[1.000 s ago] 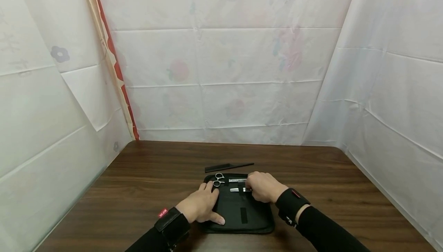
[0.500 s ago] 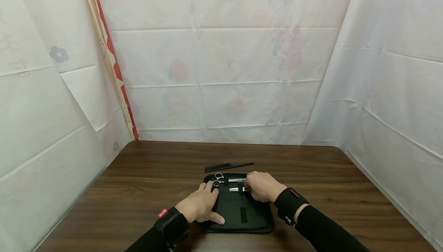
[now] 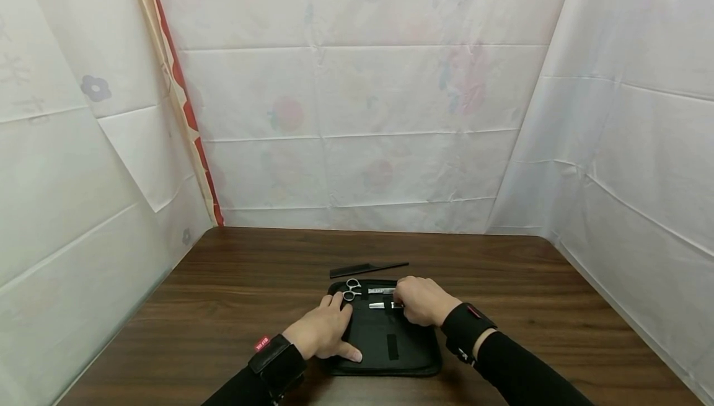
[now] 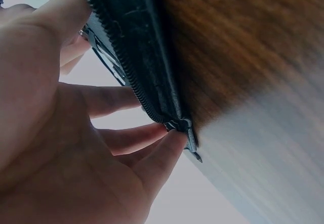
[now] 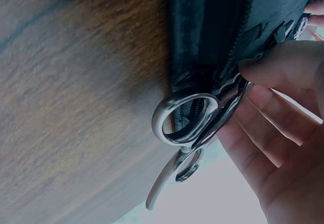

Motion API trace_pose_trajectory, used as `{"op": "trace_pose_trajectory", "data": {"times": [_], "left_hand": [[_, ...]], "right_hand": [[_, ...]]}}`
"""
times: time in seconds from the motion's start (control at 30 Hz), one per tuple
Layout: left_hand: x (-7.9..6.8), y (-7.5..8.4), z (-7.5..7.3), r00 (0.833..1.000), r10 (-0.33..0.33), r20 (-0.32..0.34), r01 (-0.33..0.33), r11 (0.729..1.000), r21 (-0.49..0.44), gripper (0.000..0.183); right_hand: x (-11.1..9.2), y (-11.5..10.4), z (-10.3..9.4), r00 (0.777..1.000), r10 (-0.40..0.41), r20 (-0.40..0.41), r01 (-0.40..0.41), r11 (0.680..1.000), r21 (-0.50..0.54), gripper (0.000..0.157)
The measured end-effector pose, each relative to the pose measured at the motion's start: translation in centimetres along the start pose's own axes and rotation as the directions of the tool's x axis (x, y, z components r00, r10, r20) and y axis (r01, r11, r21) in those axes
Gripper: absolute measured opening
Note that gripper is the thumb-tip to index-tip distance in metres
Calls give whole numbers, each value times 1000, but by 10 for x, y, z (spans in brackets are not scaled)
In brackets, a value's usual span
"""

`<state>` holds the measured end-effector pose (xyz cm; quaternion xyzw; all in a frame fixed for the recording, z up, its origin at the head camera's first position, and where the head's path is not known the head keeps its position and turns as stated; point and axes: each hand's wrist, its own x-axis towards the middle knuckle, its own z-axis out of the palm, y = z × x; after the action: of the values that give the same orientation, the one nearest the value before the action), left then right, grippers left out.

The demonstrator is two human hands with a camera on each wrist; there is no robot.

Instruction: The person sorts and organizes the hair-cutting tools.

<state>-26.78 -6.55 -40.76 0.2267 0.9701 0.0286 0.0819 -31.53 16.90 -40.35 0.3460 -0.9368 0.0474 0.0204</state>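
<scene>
A black zippered case (image 3: 368, 335) lies unzipped on the table. My left hand (image 3: 325, 330) rests over its left edge, fingers spread and thumb on the near left part. In the left wrist view its fingertips touch the zip edge (image 4: 132, 72) at a corner. My right hand (image 3: 425, 300) pinches a pair of scissors (image 5: 230, 107). Their finger rings stick out past the case's side in the right wrist view; the hand hides them in the head view. A silver blade (image 3: 377, 305) lies left of that hand. Another pair of scissors (image 3: 352, 295) sits along the far edge under a strap.
A black comb (image 3: 357, 269) with a thin tail lies just beyond the case. An unfilled elastic loop (image 3: 393, 347) is on the case's near part. White sheets (image 3: 357, 170) hang behind and at both sides of the brown wooden table (image 3: 251, 269).
My right hand has shifted very slightly left with the scissors in its fingers. The left hand, the case and the comb stay where they were.
</scene>
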Motion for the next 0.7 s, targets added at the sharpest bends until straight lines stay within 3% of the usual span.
{"op": "trace_pose_trajectory", "data": {"times": [0.7], "left_hand": [[-1, 3, -1, 1000, 2, -2, -2, 1000, -9, 93]], "right_hand": [[1, 0, 1, 1000, -9, -15, 9, 1000, -6, 21]]}}
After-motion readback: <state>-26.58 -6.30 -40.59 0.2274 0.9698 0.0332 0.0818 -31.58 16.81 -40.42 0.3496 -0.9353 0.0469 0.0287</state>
